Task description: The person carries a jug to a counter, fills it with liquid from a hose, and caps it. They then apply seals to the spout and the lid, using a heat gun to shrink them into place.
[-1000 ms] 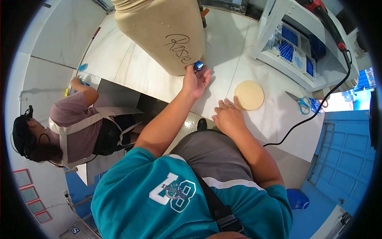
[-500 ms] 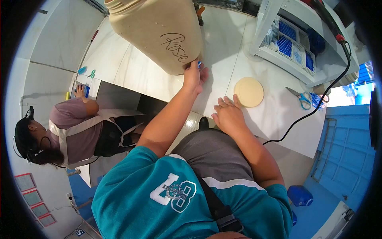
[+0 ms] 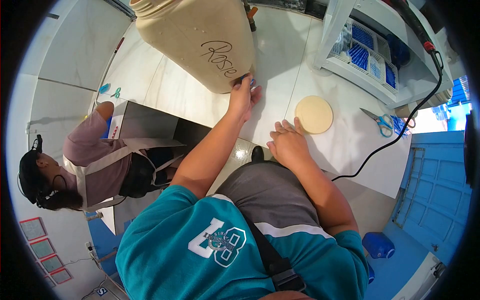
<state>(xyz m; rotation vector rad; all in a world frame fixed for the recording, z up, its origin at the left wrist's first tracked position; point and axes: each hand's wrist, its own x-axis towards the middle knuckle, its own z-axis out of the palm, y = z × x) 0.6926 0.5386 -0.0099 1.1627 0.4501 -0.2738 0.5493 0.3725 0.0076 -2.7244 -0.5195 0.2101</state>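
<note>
A large cream plastic jug with "Rosie" written on it stands on the counter, its threaded neck at the top left. At its lower corner, my left hand is closed with thumb and fingers on a small blue piece, mostly hidden by the fingers. My right hand lies palm down on the counter edge, fingers spread and holding nothing. Its fingertips are right at the rim of a round cream lid, which lies flat.
Scissors with blue handles lie to the right, near a black cable. A white shelf unit holds baskets of blue items. At the left, a person in an apron works at the counter, near small green scissors.
The person at the left has raised and pulled back an arm from the counter. My own hands, the jug and the lid have stayed almost the same.
</note>
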